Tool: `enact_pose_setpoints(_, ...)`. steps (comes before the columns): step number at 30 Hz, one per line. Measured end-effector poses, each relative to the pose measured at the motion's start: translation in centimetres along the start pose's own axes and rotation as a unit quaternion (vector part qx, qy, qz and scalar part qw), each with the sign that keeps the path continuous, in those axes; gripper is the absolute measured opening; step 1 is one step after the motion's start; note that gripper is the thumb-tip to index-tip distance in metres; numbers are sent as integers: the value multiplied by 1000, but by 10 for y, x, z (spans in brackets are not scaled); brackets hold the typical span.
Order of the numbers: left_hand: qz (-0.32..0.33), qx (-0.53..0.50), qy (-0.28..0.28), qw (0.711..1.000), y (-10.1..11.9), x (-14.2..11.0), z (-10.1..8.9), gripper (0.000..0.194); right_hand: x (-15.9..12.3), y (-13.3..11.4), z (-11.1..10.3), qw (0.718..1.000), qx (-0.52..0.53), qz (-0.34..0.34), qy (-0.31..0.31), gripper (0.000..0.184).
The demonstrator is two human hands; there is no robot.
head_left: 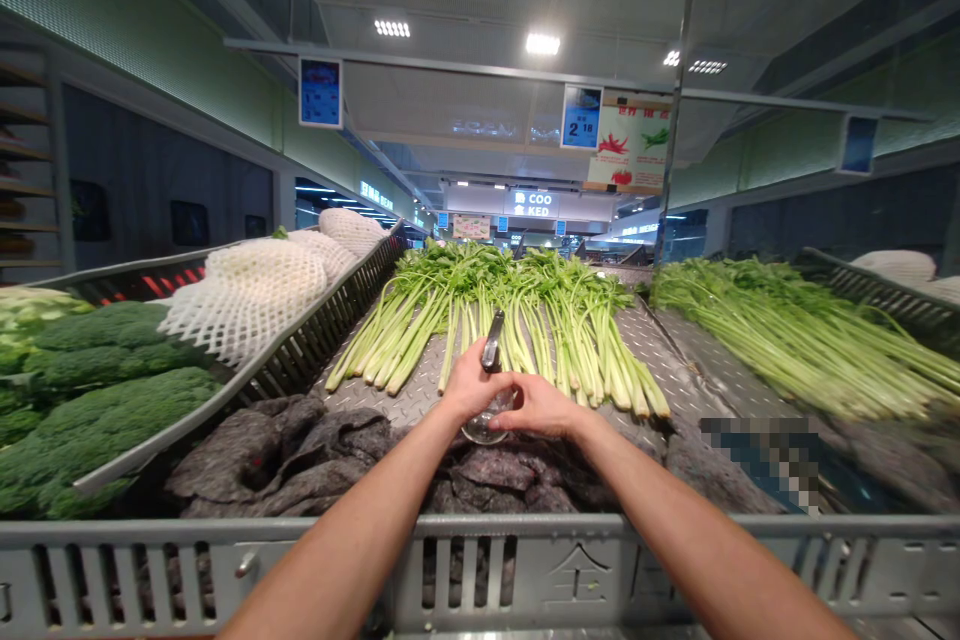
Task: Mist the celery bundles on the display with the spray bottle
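Fingers mask much of the clear container [486, 432], dark top poking up!
It's between the hands: left hand [470, 386] closed round it, right hand [546, 407] loosely curled against its side, hold unclear.

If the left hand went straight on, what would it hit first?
Probably the celery: the left hand, holding the clear bottle, points that way, though the distance between them is unclear.

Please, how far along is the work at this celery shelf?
The celery already looks laid out, side by side on the shelf. The left hand and right hand hold a clear container with a black top. Letting go of it probably remains; more I cannot tell.
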State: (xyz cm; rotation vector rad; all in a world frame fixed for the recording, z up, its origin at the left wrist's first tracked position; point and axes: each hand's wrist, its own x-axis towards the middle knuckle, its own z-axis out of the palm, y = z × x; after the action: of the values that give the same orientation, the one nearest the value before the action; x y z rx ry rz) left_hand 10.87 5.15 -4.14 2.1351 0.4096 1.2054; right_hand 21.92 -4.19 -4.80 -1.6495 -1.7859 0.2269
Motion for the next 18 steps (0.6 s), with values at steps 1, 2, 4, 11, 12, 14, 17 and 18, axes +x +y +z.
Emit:
enact_pose_setpoints(1,0,-1,0,1000,1,0,0,32,0,0,0,1000,-4,3,2,54)
enact_pose_setpoints(2,1,-1,0,1000,2,0,0,32,0,0,0,1000,-8,4,6,54)
enact_pose_setpoints(4,3,1,0,1000,5,-1,-1,31,0,-1,0,1000,-12,2,11,54)
enact_pose_setpoints(11,12,29,1,1000,9,-1,-2,28,0,-3,-1,1000,-5,4,15,55)
enact_pose_setpoints(12,17,27,-2,1000,7,-1,-2,29,0,-4,-1,1000,-3,5,13,53)
enact_pose_setpoints(14,28,19,-9,999,5,-1,-1,32,-1,-5,-1,1000,-5,8,13,51)
enact_pose_setpoints(17,42,11,-22,999,3,-1,-1,34,-1,-6,-2,1000,-12,5,16,48)
enact_pose_setpoints(18,44,10,-24,999,3,-1,-1,34,-1,-7,-2,1000,-13,4,16,48)
